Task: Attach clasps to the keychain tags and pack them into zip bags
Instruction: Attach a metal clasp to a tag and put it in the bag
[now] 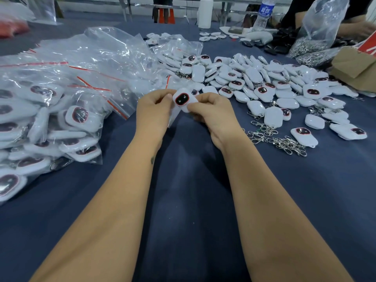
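Both my hands meet above the dark blue table. Between them is a white keychain tag with a black, red-rimmed face. My right hand pinches its lower right edge. My left hand pinches a small clear zip bag at the tag's left side; the bag hangs below the tag. Whether the tag is partly inside the bag I cannot tell. No clasp shows on this tag.
Packed zip bags pile up at the left. Loose white tags spread at the right, with metal clasps in front. Farther back stand a water bottle, a paper roll, a bag of clasps and another person's arm.
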A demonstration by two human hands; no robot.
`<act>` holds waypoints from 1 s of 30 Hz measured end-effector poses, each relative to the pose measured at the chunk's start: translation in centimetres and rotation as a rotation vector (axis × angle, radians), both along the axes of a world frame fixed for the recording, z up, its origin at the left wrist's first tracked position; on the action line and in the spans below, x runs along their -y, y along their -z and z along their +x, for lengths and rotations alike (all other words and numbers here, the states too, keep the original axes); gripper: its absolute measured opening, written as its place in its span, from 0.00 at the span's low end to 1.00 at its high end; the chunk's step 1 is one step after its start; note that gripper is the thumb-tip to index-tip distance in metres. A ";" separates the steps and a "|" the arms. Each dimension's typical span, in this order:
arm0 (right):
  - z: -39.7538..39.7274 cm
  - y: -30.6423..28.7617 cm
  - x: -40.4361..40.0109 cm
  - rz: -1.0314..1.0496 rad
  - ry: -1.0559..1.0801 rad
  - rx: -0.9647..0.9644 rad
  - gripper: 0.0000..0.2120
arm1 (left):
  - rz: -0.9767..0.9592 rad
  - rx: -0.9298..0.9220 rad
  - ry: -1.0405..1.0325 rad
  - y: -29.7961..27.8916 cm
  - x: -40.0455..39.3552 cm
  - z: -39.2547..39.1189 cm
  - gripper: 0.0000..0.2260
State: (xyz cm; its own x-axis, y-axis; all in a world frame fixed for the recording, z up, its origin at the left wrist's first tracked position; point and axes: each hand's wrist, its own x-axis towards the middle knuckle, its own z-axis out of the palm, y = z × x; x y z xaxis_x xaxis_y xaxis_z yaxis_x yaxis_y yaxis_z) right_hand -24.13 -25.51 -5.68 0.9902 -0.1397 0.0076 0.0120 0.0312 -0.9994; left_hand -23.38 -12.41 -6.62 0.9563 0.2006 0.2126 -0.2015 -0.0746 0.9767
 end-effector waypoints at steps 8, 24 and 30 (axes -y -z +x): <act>-0.2 0.1 -0.2 -0.050 -0.015 0.005 0.07 | -0.278 -0.092 0.156 -0.4 0.6 0.1 0.14; 0.0 0.4 -0.6 -0.088 -0.025 0.027 0.08 | -0.065 -0.092 0.274 0.5 0.8 0.3 0.14; 0.0 0.2 -0.7 -0.070 -0.013 0.021 0.06 | -0.047 -0.073 0.283 0.7 0.8 0.3 0.14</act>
